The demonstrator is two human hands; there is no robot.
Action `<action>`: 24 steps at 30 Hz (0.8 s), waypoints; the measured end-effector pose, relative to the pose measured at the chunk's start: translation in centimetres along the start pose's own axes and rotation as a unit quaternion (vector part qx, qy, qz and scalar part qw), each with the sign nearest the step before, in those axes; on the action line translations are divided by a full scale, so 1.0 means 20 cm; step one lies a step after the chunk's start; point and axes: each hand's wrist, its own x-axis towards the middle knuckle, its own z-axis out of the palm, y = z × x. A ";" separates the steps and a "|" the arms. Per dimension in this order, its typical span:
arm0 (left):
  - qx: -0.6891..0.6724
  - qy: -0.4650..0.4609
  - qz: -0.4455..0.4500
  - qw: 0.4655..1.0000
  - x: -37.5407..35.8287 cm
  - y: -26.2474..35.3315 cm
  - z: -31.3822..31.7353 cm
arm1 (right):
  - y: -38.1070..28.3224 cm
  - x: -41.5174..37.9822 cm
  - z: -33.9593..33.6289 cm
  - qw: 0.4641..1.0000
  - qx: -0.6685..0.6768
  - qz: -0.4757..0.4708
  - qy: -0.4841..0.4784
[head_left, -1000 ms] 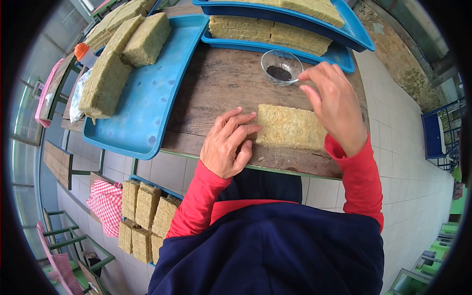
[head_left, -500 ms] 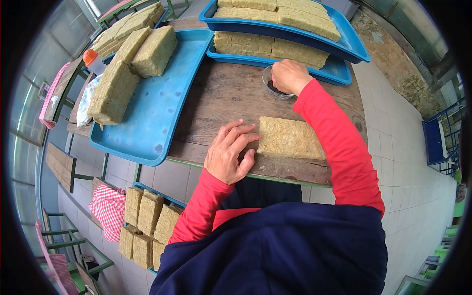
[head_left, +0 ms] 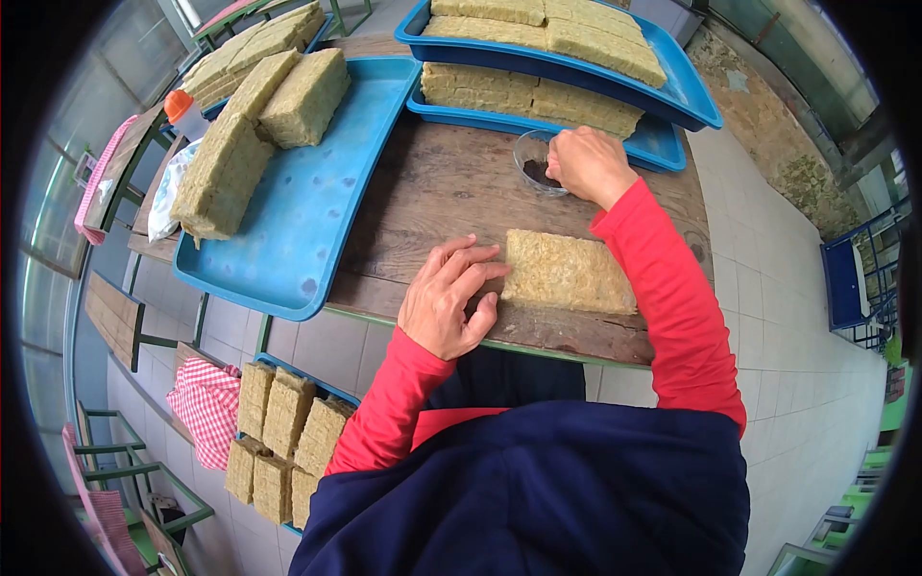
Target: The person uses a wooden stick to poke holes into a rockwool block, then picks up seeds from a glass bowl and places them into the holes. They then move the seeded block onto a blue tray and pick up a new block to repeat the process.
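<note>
A tan fibrous block (head_left: 567, 274), resembling rockwool, lies flat near the wooden table's front edge. Against its left end rest the spread fingers of my left hand (head_left: 449, 298), which holds nothing. Farther back stands a small clear bowl (head_left: 526, 151) with a dark, loose material (head_left: 538, 173) in it. My right hand (head_left: 589, 165) is at the bowl's right side, fingers drawn together and pointing down; whatever they pinch is hidden behind the knuckles.
A blue tray (head_left: 322, 230) with several similar blocks (head_left: 226, 173) sits on the left. Two stacked blue trays (head_left: 691, 91) of blocks stand at the back. Lower left, more blocks (head_left: 288, 413) lie in another tray beside a red-checked cloth (head_left: 206, 408).
My right hand has shifted slightly right and toward me, from over the bowl to its right side, uncovering more of the dark material. My left hand and the block stay put.
</note>
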 end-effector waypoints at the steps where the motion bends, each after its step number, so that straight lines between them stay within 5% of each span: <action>1: 0.001 0.000 -0.001 1.000 0.00 0.00 0.00 | 0.01 -0.02 -0.01 1.000 0.000 0.000 0.000; 9: -0.002 0.005 -0.008 1.000 0.00 0.01 0.00 | -0.07 -0.42 -0.16 0.971 0.121 -0.096 0.184; 24: 0.022 0.002 0.005 1.000 0.00 0.02 0.01 | -0.14 -0.78 0.10 0.932 0.284 -0.120 0.191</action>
